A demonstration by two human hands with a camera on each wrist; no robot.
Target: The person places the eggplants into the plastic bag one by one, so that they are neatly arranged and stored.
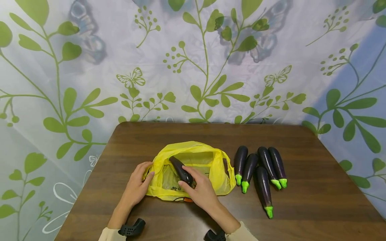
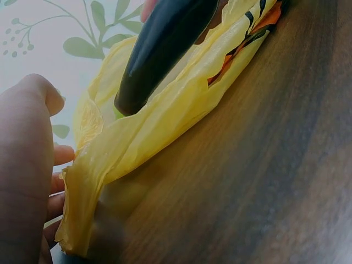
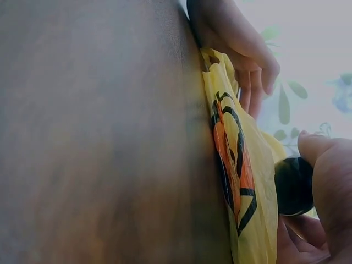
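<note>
From the head view, the right hand (image 1: 200, 187) grips an eggplant (image 1: 180, 169) over the mouth of a yellow bag (image 1: 221, 185), while the left hand (image 1: 137, 184) touches the bag's left edge; five more eggplants (image 1: 263, 187) lie right of it on the table (image 1: 316, 201). In the left wrist view, the left thumb stands apart from the fingers, which rest against the bag. In the right wrist view, the right thumb and fingers clasp the eggplant beside the bag's orange-and-black print (image 3: 234, 157).

Right wrist view: tabletop (image 3: 99, 137) blurred; held eggplant (image 3: 293, 187) partly hidden, apparently by bag (image 3: 263, 165).
</note>
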